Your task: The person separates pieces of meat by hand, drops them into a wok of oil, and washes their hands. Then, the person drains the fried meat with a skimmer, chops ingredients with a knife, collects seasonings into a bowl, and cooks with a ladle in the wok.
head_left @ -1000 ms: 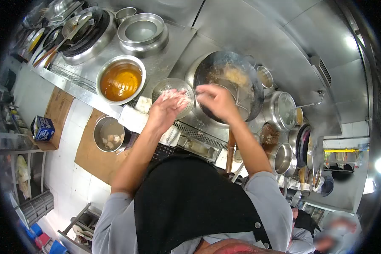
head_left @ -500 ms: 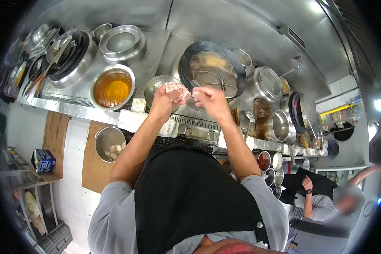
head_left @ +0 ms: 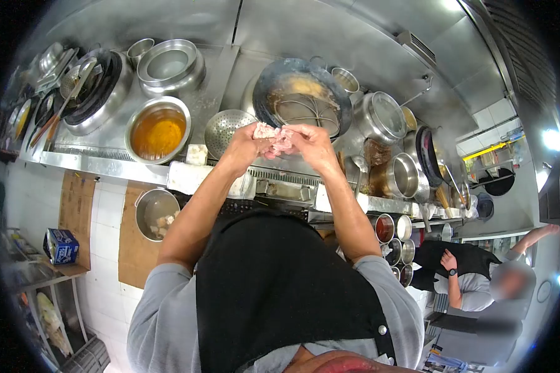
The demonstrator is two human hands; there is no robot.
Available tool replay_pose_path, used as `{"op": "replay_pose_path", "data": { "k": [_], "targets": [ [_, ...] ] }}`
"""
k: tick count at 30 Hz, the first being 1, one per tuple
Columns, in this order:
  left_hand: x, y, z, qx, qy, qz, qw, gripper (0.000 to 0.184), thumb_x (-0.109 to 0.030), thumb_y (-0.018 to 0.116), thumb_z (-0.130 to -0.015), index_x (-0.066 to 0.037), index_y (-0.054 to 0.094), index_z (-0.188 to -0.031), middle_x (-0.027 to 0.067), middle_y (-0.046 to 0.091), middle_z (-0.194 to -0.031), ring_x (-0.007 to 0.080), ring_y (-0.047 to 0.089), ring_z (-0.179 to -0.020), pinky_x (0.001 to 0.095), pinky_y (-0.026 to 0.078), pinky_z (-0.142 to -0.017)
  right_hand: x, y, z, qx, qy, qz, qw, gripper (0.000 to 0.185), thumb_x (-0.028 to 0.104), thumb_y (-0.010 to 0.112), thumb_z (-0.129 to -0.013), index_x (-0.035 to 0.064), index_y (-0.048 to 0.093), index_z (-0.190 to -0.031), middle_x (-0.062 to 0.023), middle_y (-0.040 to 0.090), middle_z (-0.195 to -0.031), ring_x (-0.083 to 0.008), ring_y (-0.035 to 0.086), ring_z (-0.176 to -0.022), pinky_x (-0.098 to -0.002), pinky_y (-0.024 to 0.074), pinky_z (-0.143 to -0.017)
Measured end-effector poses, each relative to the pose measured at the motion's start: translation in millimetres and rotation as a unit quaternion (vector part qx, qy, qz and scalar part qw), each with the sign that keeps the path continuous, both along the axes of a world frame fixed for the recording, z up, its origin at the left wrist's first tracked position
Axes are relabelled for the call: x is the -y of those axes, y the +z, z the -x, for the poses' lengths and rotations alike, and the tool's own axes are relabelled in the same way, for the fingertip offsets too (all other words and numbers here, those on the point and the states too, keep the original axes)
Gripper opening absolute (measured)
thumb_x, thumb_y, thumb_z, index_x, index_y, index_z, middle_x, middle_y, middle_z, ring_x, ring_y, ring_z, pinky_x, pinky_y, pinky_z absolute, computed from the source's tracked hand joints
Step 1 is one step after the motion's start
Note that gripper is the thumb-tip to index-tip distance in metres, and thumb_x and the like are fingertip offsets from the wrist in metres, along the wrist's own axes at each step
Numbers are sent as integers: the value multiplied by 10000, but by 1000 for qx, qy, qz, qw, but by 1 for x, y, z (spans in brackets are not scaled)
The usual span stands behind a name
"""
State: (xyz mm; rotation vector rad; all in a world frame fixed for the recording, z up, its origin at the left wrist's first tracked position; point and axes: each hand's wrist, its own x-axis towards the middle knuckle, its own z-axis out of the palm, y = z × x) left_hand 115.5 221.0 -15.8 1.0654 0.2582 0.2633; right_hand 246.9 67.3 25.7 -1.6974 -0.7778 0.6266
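Observation:
My left hand is closed around a lump of pale pink raw minced meat. The fingertips of my right hand pinch the right side of the same lump. Both hands are at the stove's front, just short of a dark wok. Inside the wok lie a brownish liquid with paler foam and a wire frame. A perforated metal skimmer rests to the left of my left hand, partly behind it.
A steel bowl of amber liquid stands on the left. Pots and a ladle crowd the right. Below the counter edge is a pot with pale chunks in liquid. A co-worker is at the far right.
My right hand has come back to the meat and now grips it beside my left hand; before, it was slightly apart. The whole view has shifted a little.

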Motion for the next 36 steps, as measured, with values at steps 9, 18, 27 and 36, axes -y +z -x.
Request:
{"op": "replay_pose_path", "data": {
  "k": [9, 18, 27, 36],
  "targets": [
    [-2, 1, -22, -33, 98, 13, 995, 223, -65, 648, -951, 6, 614, -1160, 78, 711, -982, 164, 687, -852, 305, 561, -742, -18, -22, -9, 45, 6, -49, 998, 412, 54, 685, -906, -44, 625, -1302, -67, 726, -990, -116, 667, -852, -281, 550, -765],
    [-30, -31, -30, -4, 174, 119, 977, 195, -104, 669, -910, 42, 641, -1036, 123, 711, -987, 211, 707, -833, 335, 587, -750, -20, -29, -46, -88, 24, -54, 994, 277, 66, 599, -1001, -66, 647, -1240, -130, 728, -1022, -187, 715, -841, -310, 611, -744],
    [-15, -38, -27, -4, 120, 120, 985, 211, -70, 706, -891, 24, 650, -1071, 109, 730, -947, 160, 678, -773, 297, 550, -658, -30, -24, -45, -295, 92, -142, 940, 513, 37, 607, -1000, -46, 440, -1478, -194, 644, -1293, -287, 700, -1114, -363, 614, -888],
    [-4, -21, -33, -32, 145, -116, 982, 193, -117, 724, -941, -12, 695, -1100, 9, 647, -810, 79, 574, -685, 245, 466, -613, -39, -33, -55, -114, 114, -104, 981, 278, 56, 679, -962, -48, 642, -1218, -174, 677, -1224, -213, 709, -960, -330, 614, -754]
  ]
}}
